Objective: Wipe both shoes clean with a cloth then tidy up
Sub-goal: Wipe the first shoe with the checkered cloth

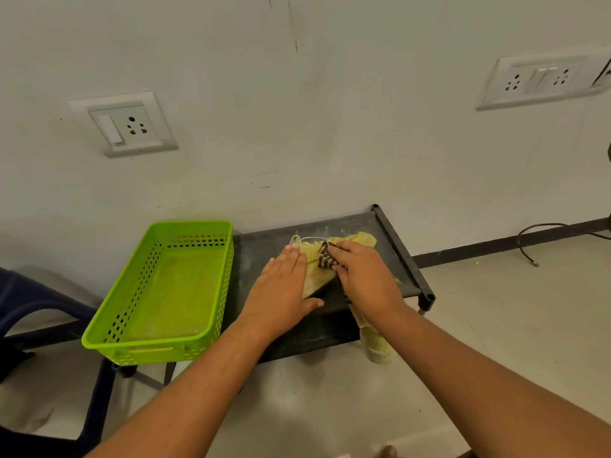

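Black rack [264,249]: cloth [325,256] under right grip [363,279]

My left grip [284,285] lies flat, fingers straight, on the yellow shoe [316,277] on the dark tabletop [264,249]. My right grip [363,276] presses a bunched striped cloth [325,256] onto the shoe's top. A green basket [148,350] stands just left. A second yellowish shoe [375,345] lies under my right forearm.

Two shoes, one cloth, one basket showing.
Two grips are showing, the left grip [281,292] and right grip [363,276]. Two shoes are showing, a far shoe [355,239] and near shoe [377,348], with one cloth [325,257], basket [158,350], table [261,252], chair [39,299], cable [535,236]; two sockets, left socket [127,125], right socket [542,79].
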